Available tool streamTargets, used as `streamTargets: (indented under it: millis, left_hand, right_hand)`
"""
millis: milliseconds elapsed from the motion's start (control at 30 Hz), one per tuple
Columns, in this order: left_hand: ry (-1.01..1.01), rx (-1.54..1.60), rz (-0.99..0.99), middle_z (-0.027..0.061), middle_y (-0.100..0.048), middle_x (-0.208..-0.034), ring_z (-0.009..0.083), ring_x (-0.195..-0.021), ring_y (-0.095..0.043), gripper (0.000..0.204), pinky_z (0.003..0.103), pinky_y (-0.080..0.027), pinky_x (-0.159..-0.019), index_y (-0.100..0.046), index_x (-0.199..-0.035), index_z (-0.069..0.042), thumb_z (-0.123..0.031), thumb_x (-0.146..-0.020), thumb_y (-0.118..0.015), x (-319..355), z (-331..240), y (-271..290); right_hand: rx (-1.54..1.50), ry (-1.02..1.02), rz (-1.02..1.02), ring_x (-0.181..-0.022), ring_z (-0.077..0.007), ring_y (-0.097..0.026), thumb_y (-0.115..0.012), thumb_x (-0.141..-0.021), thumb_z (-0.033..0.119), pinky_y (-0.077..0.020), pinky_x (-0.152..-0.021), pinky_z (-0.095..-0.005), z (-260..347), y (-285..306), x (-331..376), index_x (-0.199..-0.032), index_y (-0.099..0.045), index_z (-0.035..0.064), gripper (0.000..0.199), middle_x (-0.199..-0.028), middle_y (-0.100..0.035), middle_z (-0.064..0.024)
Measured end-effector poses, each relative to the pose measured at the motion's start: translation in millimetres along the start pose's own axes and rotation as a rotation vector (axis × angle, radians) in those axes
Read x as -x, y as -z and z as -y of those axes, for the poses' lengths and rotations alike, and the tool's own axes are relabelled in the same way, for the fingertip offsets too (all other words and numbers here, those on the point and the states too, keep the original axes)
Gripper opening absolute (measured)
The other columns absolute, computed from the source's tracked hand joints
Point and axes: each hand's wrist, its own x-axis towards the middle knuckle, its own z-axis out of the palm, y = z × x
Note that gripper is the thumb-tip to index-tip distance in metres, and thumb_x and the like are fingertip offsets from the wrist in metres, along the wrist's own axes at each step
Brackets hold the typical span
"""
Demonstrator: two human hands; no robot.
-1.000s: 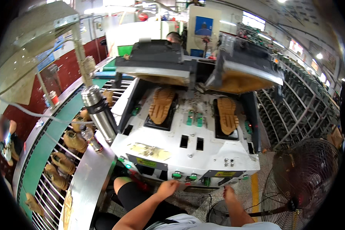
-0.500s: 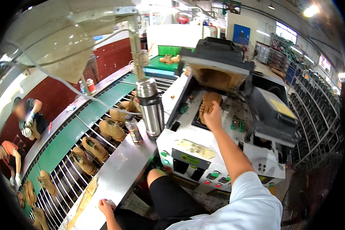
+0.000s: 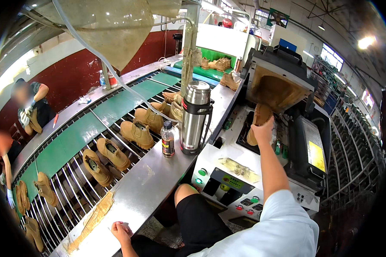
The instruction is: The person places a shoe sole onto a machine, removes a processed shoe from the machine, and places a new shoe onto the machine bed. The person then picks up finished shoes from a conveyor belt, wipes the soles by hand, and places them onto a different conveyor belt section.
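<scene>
Right hand [image 3: 263,130] reaches up into the left bay of the press machine [image 3: 261,188], fingers closed around the tan boot [image 3: 258,124], which stands tilted, toe down, on the black bed under the raised upper mould [image 3: 275,88]. To do this well, I judge: keep a firm hold round the boot's upper, lift or seat it straight along the bed, and keep fingers and wrist away from the mould's lower edge. Left hand [image 3: 121,231] rests low at the near edge of the steel shelf [image 3: 158,175], loosely curled, fingertips touching the metal, holding nothing that can be made out. Further along the shelf, by the machine's left corner, stand one steel flask [image 3: 195,116] and, just beside it, one small dark bottle [image 3: 167,139]. Beyond the shelf runs the green conveyor [image 3: 79,137] with a rod rack; about ten tan boots lie on it, in loose pairs, more blurred at the far end, so the count is rough. Two other people stand at the conveyor's far left side, one holding a boot. Machine front shows several green and red buttons.
</scene>
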Motion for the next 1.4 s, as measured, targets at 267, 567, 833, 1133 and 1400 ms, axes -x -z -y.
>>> streamTargets:
  millis: [267,567,833,1133,1400]
  left_hand:
    - [0.011,-0.023,0.02,-0.0004,-0.046,-0.054,0.0058,-0.042,-0.039,0.02,0.022,-0.03,-0.04,-0.053,-0.077,-0.002,-0.011,-0.094,-0.048,-4,6,-3]
    - [0.027,0.198,0.683,0.0151,-0.052,-0.13,0.0253,-0.119,-0.05,0.083,0.04,-0.039,-0.1,-0.028,-0.146,-0.011,-0.033,-0.079,-0.072,48,-61,-119]
    - [0.324,1.057,0.641,0.0185,-0.05,-0.131,0.038,-0.116,-0.051,0.088,0.053,-0.045,-0.096,-0.041,-0.138,-0.007,-0.068,-0.075,-0.051,29,-82,-43]
    - [-0.104,0.65,-0.185,0.0182,-0.055,-0.124,0.0335,-0.112,-0.056,0.053,0.046,-0.046,-0.098,-0.044,-0.129,0.004,-0.022,-0.084,-0.055,-108,-119,110]
    - [-0.28,-0.055,-0.552,0.0095,-0.066,-0.096,0.0197,-0.082,-0.062,0.037,0.032,-0.049,-0.076,-0.059,-0.107,0.003,-0.01,-0.075,-0.072,-249,-74,88]
  right_hand:
    - [-0.629,0.091,-0.217,-0.117,-0.0305,-0.046,-0.079,-0.06,0.013,-0.0353,-0.101,-0.0401,-70,14,99,-0.139,-0.025,-0.0028,0.097,-0.131,-0.041,-0.0193]
    - [-1.151,0.178,0.745,-0.102,-0.02,-0.057,-0.078,-0.066,0.003,-0.0468,-0.089,-0.0357,15,59,231,-0.119,-0.05,-0.001,0.06,-0.112,-0.059,-0.0069]
    - [-0.464,1.072,1.384,-0.119,-0.0269,-0.051,-0.072,-0.082,0.033,-0.0429,-0.096,-0.0371,161,115,362,-0.14,-0.036,0.0005,0.076,-0.128,-0.054,-0.0164]
    - [-0.524,0.646,1.519,-0.106,-0.0251,-0.06,-0.069,-0.083,0.023,-0.0472,-0.091,-0.0353,95,-1,388,-0.131,-0.047,0.0037,0.056,-0.113,-0.062,-0.0151]
    - [-0.416,0.816,1.476,-0.099,-0.029,-0.06,-0.066,-0.079,0.026,-0.0495,-0.083,-0.0392,141,-85,472,-0.118,-0.057,0.0091,0.044,-0.114,-0.061,-0.0105]
